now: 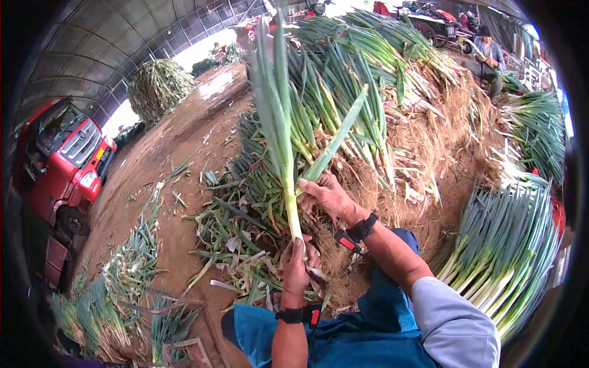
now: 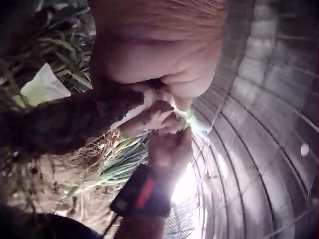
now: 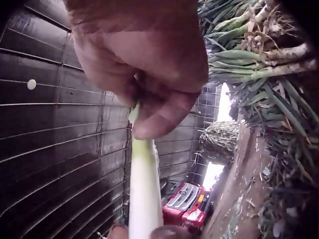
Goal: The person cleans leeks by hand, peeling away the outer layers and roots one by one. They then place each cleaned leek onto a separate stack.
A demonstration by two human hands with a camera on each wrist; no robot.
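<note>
One long green onion (image 1: 286, 165) stands nearly upright in front of the person, its white stalk (image 3: 144, 199) low and its green leaves up. Near the root end, the left hand (image 1: 297, 270) grips the stalk, with dark, soil-covered roots (image 2: 65, 119) sticking out beside it. The right hand (image 1: 331, 199) pinches an outer leaf (image 1: 340, 135) where it meets the stalk. That leaf slants away from the others to the upper right. In the right wrist view the curled fingers (image 3: 164, 117) sit right at the top of the pale stalk.
A large heap of green onions (image 1: 343, 80) with dry roots lies ahead. At the right is a bundle of cleaned onions (image 1: 509, 239). Stripped leaves (image 1: 239, 245) litter the soil near the knees. A red truck (image 1: 73, 153) stands left; another person (image 1: 489, 52) sits far right.
</note>
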